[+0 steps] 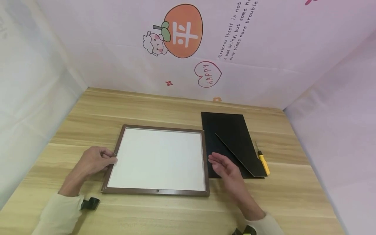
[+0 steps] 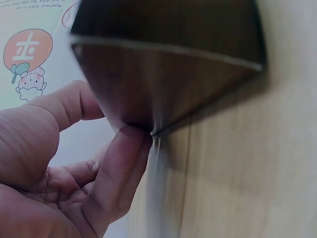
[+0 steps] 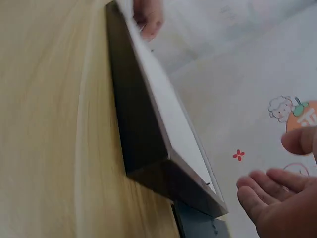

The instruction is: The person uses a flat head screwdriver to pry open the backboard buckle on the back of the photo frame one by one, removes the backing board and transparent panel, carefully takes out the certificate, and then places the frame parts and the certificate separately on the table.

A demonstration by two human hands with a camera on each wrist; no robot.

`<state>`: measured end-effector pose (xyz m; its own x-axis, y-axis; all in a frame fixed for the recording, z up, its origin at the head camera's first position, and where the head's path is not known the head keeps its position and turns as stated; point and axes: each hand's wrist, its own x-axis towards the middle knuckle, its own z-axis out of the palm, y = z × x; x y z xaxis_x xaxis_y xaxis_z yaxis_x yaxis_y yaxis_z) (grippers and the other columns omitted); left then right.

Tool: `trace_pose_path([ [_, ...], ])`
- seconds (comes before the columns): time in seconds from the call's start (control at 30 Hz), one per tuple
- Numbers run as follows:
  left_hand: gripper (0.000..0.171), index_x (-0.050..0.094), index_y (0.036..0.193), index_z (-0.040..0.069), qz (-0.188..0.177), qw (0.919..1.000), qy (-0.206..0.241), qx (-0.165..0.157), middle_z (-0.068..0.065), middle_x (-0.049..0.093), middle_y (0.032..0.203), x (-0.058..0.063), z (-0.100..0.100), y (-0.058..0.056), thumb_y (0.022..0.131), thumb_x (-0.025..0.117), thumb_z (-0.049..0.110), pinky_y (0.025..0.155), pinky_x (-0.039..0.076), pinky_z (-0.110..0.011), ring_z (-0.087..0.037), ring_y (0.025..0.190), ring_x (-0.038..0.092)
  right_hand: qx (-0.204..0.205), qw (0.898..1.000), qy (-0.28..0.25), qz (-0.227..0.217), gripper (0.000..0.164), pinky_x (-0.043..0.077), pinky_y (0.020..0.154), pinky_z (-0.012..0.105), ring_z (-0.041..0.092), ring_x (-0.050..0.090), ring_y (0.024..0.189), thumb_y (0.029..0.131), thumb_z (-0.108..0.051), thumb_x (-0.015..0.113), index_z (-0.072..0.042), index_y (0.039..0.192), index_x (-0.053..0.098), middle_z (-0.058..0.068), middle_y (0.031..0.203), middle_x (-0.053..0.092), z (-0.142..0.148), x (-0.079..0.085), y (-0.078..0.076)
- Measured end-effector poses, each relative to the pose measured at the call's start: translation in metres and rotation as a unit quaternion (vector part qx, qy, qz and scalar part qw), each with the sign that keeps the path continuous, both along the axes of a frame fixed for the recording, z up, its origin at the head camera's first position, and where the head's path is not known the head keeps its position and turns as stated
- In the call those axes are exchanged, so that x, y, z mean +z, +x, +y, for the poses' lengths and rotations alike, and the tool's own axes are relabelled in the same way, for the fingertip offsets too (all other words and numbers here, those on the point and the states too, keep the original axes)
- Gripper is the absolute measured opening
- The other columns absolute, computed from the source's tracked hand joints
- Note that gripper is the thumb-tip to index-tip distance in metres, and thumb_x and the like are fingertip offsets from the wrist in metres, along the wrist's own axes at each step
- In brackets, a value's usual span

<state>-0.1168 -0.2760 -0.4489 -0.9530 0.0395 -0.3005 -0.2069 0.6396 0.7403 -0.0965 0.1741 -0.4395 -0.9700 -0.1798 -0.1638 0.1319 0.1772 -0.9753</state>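
A brown picture frame (image 1: 132,191) lies on the table with a white panel (image 1: 158,160) inside its rim. My left hand (image 1: 94,160) pinches the frame's left side between thumb and fingers. Close up in the left wrist view, the fingertips (image 2: 126,153) meet the frame's outer edge (image 2: 143,84). Beside the frame's right side hovers my right hand (image 1: 229,171), apart from it, fingers extended and holding nothing. In the right wrist view, that hand (image 3: 285,208) has its fingers spread from the thumb, near the frame's corner.
Right of the frame lies a black board (image 1: 224,122) with a raised black flap (image 1: 246,156) on it. Past that rests a screwdriver (image 1: 263,162) with a yellow handle. Pale printed curtains (image 1: 117,55) enclose the wooden table (image 1: 141,212) at the back and sides.
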Motion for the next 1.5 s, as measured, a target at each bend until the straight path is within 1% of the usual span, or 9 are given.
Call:
trace_pose_path([
  [0.13, 0.036, 0.061, 0.111, -0.013, -0.009, 0.9999, 0.006, 0.006, -0.017, 0.069, 0.097, -0.002, 0.0, -0.001, 0.089, 0.07, 0.015, 0.069, 0.061, -0.029, -0.018, 0.082, 0.068, 0.09, 0.99, 0.081, 0.07, 0.04, 0.045, 0.109, 0.029, 0.028, 0.05, 0.135, 0.099, -0.009, 0.057, -0.008, 0.139, 0.051, 0.013, 0.143, 0.054, -0.011, -0.004, -0.008],
  [0.23, 0.037, 0.061, 0.112, -0.013, -0.015, 0.9998, 0.014, 0.006, -0.017, 0.068, 0.098, -0.002, -0.001, -0.001, 0.089, 0.07, 0.016, 0.07, 0.061, -0.029, -0.018, 0.083, 0.068, 0.158, 0.975, 0.119, 0.1, 0.039, 0.042, 0.112, 0.044, 0.029, 0.05, 0.136, 0.102, -0.014, 0.054, -0.011, 0.14, 0.051, 0.01, 0.144, 0.054, -0.021, -0.004, -0.015],
  [0.33, 0.039, 0.061, 0.113, -0.012, -0.018, 0.9996, 0.023, 0.005, -0.016, 0.068, 0.099, -0.003, -0.001, -0.001, 0.09, 0.07, 0.017, 0.071, 0.061, -0.03, -0.018, 0.083, 0.068, 0.201, 0.957, 0.164, 0.129, 0.039, 0.042, 0.111, 0.051, 0.028, 0.05, 0.136, 0.103, -0.018, 0.051, -0.012, 0.142, 0.051, 0.008, 0.145, 0.054, -0.03, -0.004, -0.021],
  [0.47, 0.039, 0.061, 0.113, -0.011, -0.024, 0.9993, 0.027, 0.009, -0.016, 0.069, 0.099, -0.005, -0.002, -0.002, 0.089, 0.07, 0.018, 0.071, 0.061, -0.03, -0.017, 0.083, 0.068, 0.254, 0.928, 0.218, 0.165, 0.041, 0.04, 0.113, 0.051, 0.025, 0.046, 0.139, 0.103, -0.023, 0.051, -0.012, 0.143, 0.05, 0.005, 0.149, 0.05, -0.043, -0.007, -0.027],
  [0.63, 0.038, 0.061, 0.113, -0.011, -0.028, 0.9991, 0.028, 0.012, -0.016, 0.069, 0.099, -0.004, -0.003, -0.002, 0.09, 0.071, 0.018, 0.071, 0.061, -0.03, -0.017, 0.083, 0.068, 0.309, 0.899, 0.259, 0.169, 0.045, 0.034, 0.119, 0.044, 0.017, 0.037, 0.145, 0.103, -0.027, 0.052, -0.015, 0.146, 0.047, 0.0, 0.155, 0.043, -0.061, -0.008, -0.027],
  [0.8, 0.04, 0.06, 0.115, -0.011, -0.028, 0.9989, 0.038, 0.002, -0.017, 0.068, 0.101, -0.004, -0.003, -0.001, 0.09, 0.07, 0.019, 0.072, 0.062, -0.031, -0.019, 0.086, 0.069, 0.332, 0.883, 0.283, 0.175, 0.048, 0.033, 0.119, 0.043, 0.018, 0.036, 0.145, 0.102, -0.029, 0.052, -0.014, 0.147, 0.046, 0.0, 0.155, 0.042, -0.07, -0.01, -0.024],
  [1.07, 0.042, 0.059, 0.116, -0.012, -0.033, 0.9981, 0.053, 0.001, -0.017, 0.068, 0.102, -0.008, -0.006, -0.001, 0.09, 0.071, 0.02, 0.072, 0.062, -0.03, -0.019, 0.086, 0.069, 0.329, 0.878, 0.305, 0.169, 0.054, 0.034, 0.119, 0.042, 0.019, 0.039, 0.143, 0.1, -0.037, 0.056, -0.014, 0.147, 0.045, 0.003, 0.152, 0.046, -0.076, -0.011, -0.026],
  [1.33, 0.043, 0.059, 0.115, -0.011, -0.031, 0.9982, 0.051, -0.001, -0.018, 0.068, 0.104, -0.009, -0.006, -0.002, 0.09, 0.072, 0.021, 0.073, 0.062, -0.031, -0.02, 0.086, 0.069, 0.341, 0.831, 0.382, 0.218, 0.078, 0.041, 0.114, 0.039, 0.019, 0.045, 0.139, 0.086, -0.054, 0.07, -0.013, 0.147, 0.045, 0.002, 0.151, 0.048, -0.082, -0.014, -0.025],
  [1.5, 0.043, 0.059, 0.115, -0.011, -0.034, 0.9983, 0.049, 0.001, -0.019, 0.068, 0.104, -0.008, -0.006, -0.002, 0.09, 0.072, 0.021, 0.073, 0.062, -0.031, -0.02, 0.086, 0.069, 0.349, 0.822, 0.39, 0.224, 0.078, 0.041, 0.114, 0.039, 0.019, 0.045, 0.139, 0.084, -0.056, 0.071, -0.012, 0.144, 0.049, 0.002, 0.15, 0.048, -0.082, -0.012, -0.026],
])
